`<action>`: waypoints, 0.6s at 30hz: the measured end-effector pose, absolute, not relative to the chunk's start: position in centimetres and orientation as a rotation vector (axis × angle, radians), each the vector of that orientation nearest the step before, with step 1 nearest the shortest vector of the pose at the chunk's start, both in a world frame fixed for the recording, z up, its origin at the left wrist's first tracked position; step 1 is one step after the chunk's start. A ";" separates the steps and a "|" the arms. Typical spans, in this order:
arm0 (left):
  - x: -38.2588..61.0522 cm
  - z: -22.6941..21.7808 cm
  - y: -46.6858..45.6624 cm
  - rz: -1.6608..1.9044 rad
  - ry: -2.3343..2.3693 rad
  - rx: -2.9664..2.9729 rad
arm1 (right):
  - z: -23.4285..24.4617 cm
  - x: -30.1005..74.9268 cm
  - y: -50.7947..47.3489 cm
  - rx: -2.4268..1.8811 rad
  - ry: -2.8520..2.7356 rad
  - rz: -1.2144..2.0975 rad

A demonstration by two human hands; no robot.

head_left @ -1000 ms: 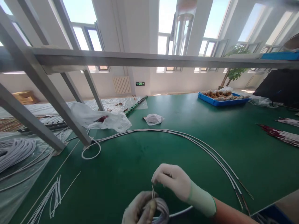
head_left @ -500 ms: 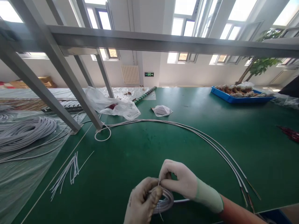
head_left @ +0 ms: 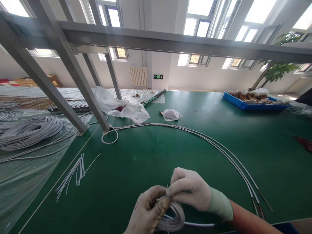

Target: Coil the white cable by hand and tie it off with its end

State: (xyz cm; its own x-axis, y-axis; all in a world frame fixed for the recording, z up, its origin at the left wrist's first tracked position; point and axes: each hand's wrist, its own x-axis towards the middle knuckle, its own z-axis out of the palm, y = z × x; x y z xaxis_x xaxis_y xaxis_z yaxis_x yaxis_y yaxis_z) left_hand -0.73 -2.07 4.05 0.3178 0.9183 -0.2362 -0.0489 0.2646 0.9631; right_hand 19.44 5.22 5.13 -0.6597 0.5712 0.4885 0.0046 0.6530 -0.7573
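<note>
A coil of grey cable [head_left: 175,221] is gripped by my gloved left hand [head_left: 148,208] near the front of the green table. My gloved right hand [head_left: 192,190] pinches a thin white tie [head_left: 167,188] at the top of the coil, its fingertips close to my left thumb. A free cable end runs from the coil to the right, under my right wrist. To the left lies a loose bunch of similar short white ties [head_left: 73,177].
Several long grey cables [head_left: 195,131] with stripped ends curve across the green table [head_left: 136,162]. Metal frame posts [head_left: 97,110] stand at the left, by a large cable coil [head_left: 36,130]. A blue tray [head_left: 246,105] and plastic bags [head_left: 129,112] lie farther back.
My right fingers have closed together on the tie at the top of the coil. The coil has tilted and shows more of its ring. The view has shifted slightly.
</note>
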 end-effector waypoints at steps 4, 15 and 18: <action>-1.2 3.2 -1.8 0.823 0.927 1.114 | 5.9 19.6 5.8 -0.276 -2.323 0.562; -2.0 4.2 -1.2 0.720 0.809 1.208 | 8.6 19.7 6.1 -0.236 -2.670 0.165; -2.4 4.3 -1.3 0.664 0.856 1.231 | 9.1 19.7 6.4 -0.133 -2.773 0.058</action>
State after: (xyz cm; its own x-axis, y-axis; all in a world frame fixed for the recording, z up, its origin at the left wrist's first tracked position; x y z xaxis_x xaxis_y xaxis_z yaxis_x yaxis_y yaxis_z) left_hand -2.41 -1.28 4.28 0.5332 0.8229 -0.1960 0.0153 0.2223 0.9749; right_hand 19.72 6.42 9.12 -0.9297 0.0999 0.3544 0.0849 0.9947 -0.0577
